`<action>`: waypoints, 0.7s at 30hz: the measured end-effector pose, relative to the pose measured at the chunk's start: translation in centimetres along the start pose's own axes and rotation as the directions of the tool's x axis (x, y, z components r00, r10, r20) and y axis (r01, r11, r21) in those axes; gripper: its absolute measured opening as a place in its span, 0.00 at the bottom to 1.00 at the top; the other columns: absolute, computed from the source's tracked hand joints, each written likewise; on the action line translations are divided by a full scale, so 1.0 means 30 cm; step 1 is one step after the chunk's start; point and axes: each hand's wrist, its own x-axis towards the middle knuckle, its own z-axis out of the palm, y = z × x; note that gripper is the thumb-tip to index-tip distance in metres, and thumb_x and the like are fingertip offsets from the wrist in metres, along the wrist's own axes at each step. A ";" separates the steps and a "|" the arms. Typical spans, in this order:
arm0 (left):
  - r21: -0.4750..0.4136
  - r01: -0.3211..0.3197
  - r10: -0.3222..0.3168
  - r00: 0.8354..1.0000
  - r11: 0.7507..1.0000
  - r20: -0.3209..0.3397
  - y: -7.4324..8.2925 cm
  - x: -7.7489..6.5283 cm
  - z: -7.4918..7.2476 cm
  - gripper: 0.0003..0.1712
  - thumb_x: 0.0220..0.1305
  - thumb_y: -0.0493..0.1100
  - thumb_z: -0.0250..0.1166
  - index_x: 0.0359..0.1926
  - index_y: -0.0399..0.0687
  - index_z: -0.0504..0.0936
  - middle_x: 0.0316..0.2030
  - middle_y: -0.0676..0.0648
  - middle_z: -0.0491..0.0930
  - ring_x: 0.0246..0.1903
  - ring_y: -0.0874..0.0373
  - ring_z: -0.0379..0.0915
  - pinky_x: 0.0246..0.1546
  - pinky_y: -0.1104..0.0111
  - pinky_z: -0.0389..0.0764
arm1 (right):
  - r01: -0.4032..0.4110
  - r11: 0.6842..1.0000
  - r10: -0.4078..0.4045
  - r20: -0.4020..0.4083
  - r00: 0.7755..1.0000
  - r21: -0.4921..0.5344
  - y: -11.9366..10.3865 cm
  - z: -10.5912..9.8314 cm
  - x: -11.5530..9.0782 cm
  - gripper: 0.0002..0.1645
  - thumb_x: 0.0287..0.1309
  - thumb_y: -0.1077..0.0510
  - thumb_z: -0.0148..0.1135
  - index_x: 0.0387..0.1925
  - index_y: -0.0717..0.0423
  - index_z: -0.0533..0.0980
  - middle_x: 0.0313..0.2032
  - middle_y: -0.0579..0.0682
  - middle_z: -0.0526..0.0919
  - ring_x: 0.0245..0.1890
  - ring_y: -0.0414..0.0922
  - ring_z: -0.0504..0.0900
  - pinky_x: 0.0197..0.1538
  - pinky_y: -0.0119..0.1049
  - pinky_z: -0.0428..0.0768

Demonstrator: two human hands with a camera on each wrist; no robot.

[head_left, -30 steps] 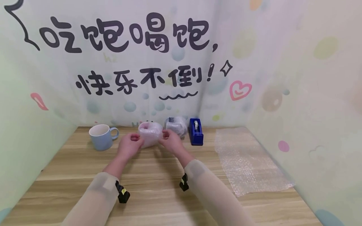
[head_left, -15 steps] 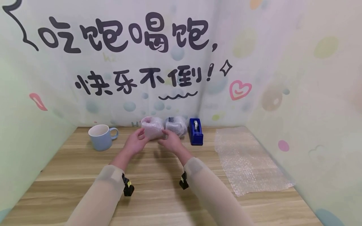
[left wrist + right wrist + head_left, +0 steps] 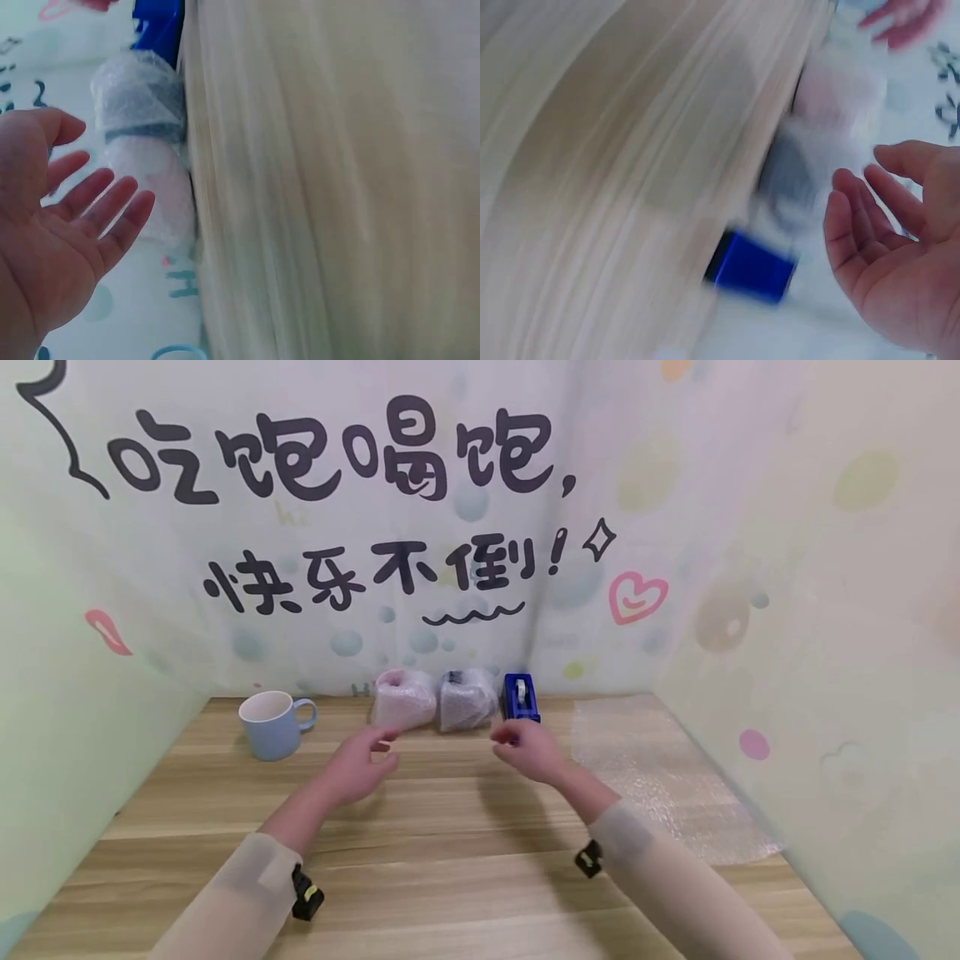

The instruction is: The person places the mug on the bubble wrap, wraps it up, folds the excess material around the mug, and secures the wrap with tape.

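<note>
A pink mug (image 3: 405, 703) wrapped in bubble wrap stands at the back of the table. Right beside it is a second bubble-wrapped bundle (image 3: 468, 702), greyish with a dark patch. My left hand (image 3: 360, 766) hovers in front of the pink mug, fingers loosely spread and holding nothing. In the left wrist view its palm and separated fingers (image 3: 112, 199) show plainly. My right hand (image 3: 531, 750) is in front of the blue tape dispenser (image 3: 521, 695) and partly covers it. Its fingers are relaxed and bent a little, with nothing in them.
To the left stands a light blue mug (image 3: 272, 727), unwrapped, its handle facing right. A sheet of bubble wrap (image 3: 675, 785) lies flat along the table's right side, partly behind the right arm. A patterned curtain (image 3: 480, 635) hangs behind the table's back edge.
The pink wrapped mug went back into line beside the grey bundle and was let go. Since then my left hand has drawn back toward me, and my right hand has moved right.
</note>
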 end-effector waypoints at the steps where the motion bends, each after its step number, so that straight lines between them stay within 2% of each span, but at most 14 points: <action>1: 0.016 -0.020 0.019 1.000 1.000 0.018 0.006 -0.017 0.001 0.28 0.78 0.39 0.62 0.74 0.31 0.74 0.70 0.28 0.76 0.68 0.30 0.78 0.69 0.39 0.81 | -0.008 1.000 0.008 0.001 1.000 -0.024 0.034 -0.030 -0.022 0.15 0.71 0.58 0.68 0.53 0.63 0.87 0.49 0.58 0.92 0.49 0.55 0.91 0.58 0.52 0.88; 4: 0.048 -0.064 0.062 0.996 0.997 0.060 0.019 -0.067 0.002 0.25 0.79 0.40 0.63 0.71 0.35 0.78 0.68 0.31 0.77 0.67 0.31 0.79 0.64 0.41 0.85 | -0.068 0.988 0.069 0.008 0.998 -0.139 0.143 -0.118 -0.086 0.15 0.68 0.60 0.65 0.51 0.65 0.87 0.46 0.59 0.93 0.49 0.56 0.90 0.59 0.54 0.88; 6: 0.045 -0.084 0.080 0.994 0.995 0.076 0.024 -0.097 0.000 0.25 0.79 0.40 0.64 0.71 0.36 0.79 0.67 0.33 0.78 0.66 0.32 0.79 0.60 0.43 0.87 | -0.122 0.965 0.130 0.020 0.991 -0.232 0.211 -0.170 -0.130 0.15 0.64 0.61 0.66 0.48 0.66 0.86 0.43 0.58 0.92 0.46 0.55 0.90 0.56 0.53 0.88; 8: 0.033 -0.102 0.099 0.992 0.994 0.079 0.024 -0.121 0.000 0.23 0.78 0.40 0.65 0.69 0.36 0.80 0.65 0.34 0.79 0.65 0.32 0.79 0.58 0.43 0.88 | -0.204 0.934 0.228 0.050 0.972 -0.292 0.271 -0.212 -0.174 0.08 0.59 0.61 0.67 0.34 0.65 0.84 0.32 0.55 0.89 0.35 0.52 0.88 0.43 0.48 0.89; 9: 0.028 -0.112 0.109 0.991 0.993 0.079 0.025 -0.130 0.000 0.23 0.78 0.40 0.66 0.69 0.36 0.80 0.65 0.34 0.80 0.65 0.32 0.79 0.58 0.44 0.89 | -0.244 0.918 0.278 0.066 0.958 -0.313 0.299 -0.228 -0.196 0.08 0.58 0.60 0.68 0.28 0.63 0.80 0.27 0.53 0.85 0.30 0.50 0.85 0.37 0.46 0.87; 11: 0.020 -0.117 0.115 0.991 0.993 0.075 0.024 -0.142 0.001 0.23 0.78 0.40 0.66 0.68 0.36 0.81 0.64 0.35 0.80 0.64 0.32 0.80 0.57 0.45 0.89 | -0.315 0.887 0.364 0.091 0.927 -0.337 0.344 -0.248 -0.239 0.17 0.58 0.58 0.71 0.20 0.56 0.73 0.20 0.48 0.77 0.22 0.47 0.80 0.27 0.40 0.81; 13: 0.018 -0.114 0.112 0.991 0.993 0.072 0.023 -0.149 0.001 0.22 0.78 0.39 0.66 0.68 0.37 0.81 0.64 0.35 0.80 0.64 0.32 0.79 0.56 0.47 0.90 | -0.357 0.875 0.407 0.096 0.909 -0.325 0.388 -0.246 -0.271 0.26 0.59 0.55 0.74 0.15 0.49 0.65 0.16 0.44 0.69 0.17 0.45 0.74 0.22 0.35 0.74; 14: 0.016 -0.112 0.110 0.991 0.994 0.072 0.024 -0.151 0.000 0.22 0.78 0.39 0.66 0.68 0.37 0.81 0.64 0.35 0.80 0.64 0.33 0.79 0.55 0.48 0.90 | -0.356 0.876 0.403 0.086 0.911 -0.327 0.402 -0.242 -0.284 0.27 0.59 0.53 0.75 0.15 0.49 0.66 0.16 0.44 0.69 0.18 0.44 0.74 0.23 0.35 0.73; 17: 0.016 -0.109 0.108 0.992 0.994 0.070 0.024 -0.154 0.002 0.22 0.78 0.39 0.66 0.68 0.37 0.82 0.63 0.35 0.80 0.64 0.32 0.79 0.54 0.51 0.90 | -0.317 0.889 0.349 0.041 0.936 -0.331 0.434 -0.229 -0.304 0.21 0.60 0.52 0.77 0.21 0.55 0.74 0.21 0.47 0.78 0.24 0.47 0.78 0.30 0.41 0.79; 19: 0.019 -0.111 0.110 0.992 0.994 0.068 0.025 -0.154 0.003 0.21 0.78 0.39 0.66 0.67 0.37 0.82 0.63 0.35 0.81 0.64 0.33 0.79 0.54 0.52 0.90 | -0.288 0.899 0.308 0.010 0.951 -0.330 0.446 -0.226 -0.310 0.13 0.62 0.56 0.74 0.28 0.60 0.80 0.28 0.52 0.85 0.31 0.50 0.83 0.39 0.48 0.85; 21: 0.023 -0.113 0.111 0.992 0.993 0.064 0.025 -0.153 0.004 0.21 0.78 0.40 0.66 0.66 0.38 0.83 0.62 0.36 0.81 0.64 0.33 0.79 0.53 0.53 0.90 | -0.298 0.904 0.310 -0.009 0.951 -0.307 0.452 -0.229 -0.318 0.11 0.64 0.59 0.70 0.39 0.65 0.83 0.36 0.58 0.89 0.37 0.54 0.85 0.47 0.54 0.86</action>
